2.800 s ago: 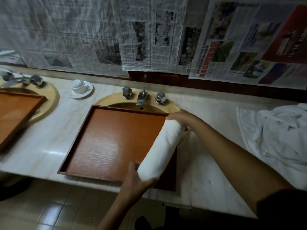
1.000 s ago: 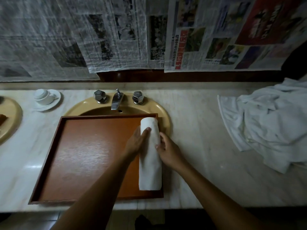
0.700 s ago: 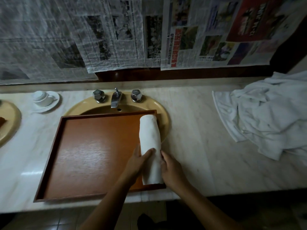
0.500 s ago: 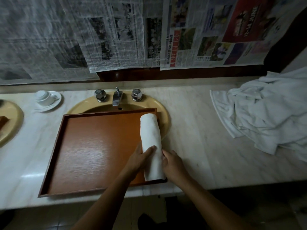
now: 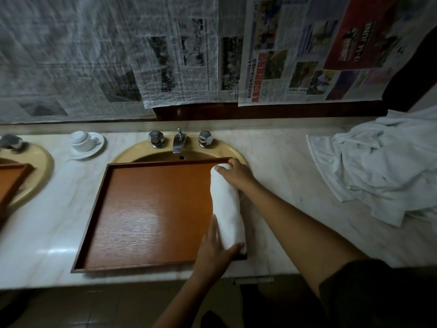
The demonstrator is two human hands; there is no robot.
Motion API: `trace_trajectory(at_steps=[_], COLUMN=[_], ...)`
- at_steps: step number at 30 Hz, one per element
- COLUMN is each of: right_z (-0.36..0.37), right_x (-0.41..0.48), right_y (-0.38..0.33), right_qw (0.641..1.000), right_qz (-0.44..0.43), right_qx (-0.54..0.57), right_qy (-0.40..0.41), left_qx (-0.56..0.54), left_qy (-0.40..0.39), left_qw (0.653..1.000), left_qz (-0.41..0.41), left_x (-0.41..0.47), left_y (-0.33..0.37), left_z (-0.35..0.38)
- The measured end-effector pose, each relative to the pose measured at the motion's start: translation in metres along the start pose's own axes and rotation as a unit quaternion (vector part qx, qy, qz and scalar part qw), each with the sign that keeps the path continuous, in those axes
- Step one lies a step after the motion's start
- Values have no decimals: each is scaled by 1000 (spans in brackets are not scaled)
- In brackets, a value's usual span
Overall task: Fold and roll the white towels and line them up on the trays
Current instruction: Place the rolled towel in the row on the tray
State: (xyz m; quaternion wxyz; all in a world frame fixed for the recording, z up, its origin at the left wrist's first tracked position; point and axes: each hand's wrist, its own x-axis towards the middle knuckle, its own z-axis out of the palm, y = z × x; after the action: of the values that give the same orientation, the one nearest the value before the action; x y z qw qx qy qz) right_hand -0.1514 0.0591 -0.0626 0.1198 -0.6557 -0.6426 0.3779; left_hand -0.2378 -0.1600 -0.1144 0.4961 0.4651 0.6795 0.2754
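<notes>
Head view: the rolled towel (image 5: 225, 204) lies along the right side of the tray (image 5: 153, 209). The left hand (image 5: 212, 252) grips its near end, the right hand (image 5: 238, 174) clasps its far end. Released carelessly, the outer layer may spring loose; pushing rightward could ride it onto the rim.

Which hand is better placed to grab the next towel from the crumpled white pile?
Probably the right. The right hand holds the far end of the rolled white towel, nearer the crumpled white towel pile; the left hand, at the near end, would have to reach across.
</notes>
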Motion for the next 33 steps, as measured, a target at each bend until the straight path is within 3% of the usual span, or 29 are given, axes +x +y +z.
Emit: trace_trajectory(at_steps=[3, 7, 16, 24, 29, 33], right_z=[1, 10, 8, -17, -37, -59], right_x=[21, 31, 13, -77, -129, -155], right_y=[0, 7, 18, 51, 97, 128], right_qw=[999, 1000, 997, 997, 990, 987], right_qz=[-5, 5, -5, 4, 14, 15], right_qx=[-15, -17, -13, 54, 122, 131], right_qy=[-29, 0, 78, 63, 76, 92], left_qx=[38, 167, 146, 107, 82, 83], left_qy=[-6, 19, -1, 63, 123, 127], left_qw=[999, 986, 989, 992, 987, 982], left_qz=[-14, -22, -2, 19, 68, 111], left_x=[-6, -12, -32, -41, -42, -31], left_y=[0, -1, 0, -8, 16, 45], left_z=[0, -4, -20, -39, -52, -52])
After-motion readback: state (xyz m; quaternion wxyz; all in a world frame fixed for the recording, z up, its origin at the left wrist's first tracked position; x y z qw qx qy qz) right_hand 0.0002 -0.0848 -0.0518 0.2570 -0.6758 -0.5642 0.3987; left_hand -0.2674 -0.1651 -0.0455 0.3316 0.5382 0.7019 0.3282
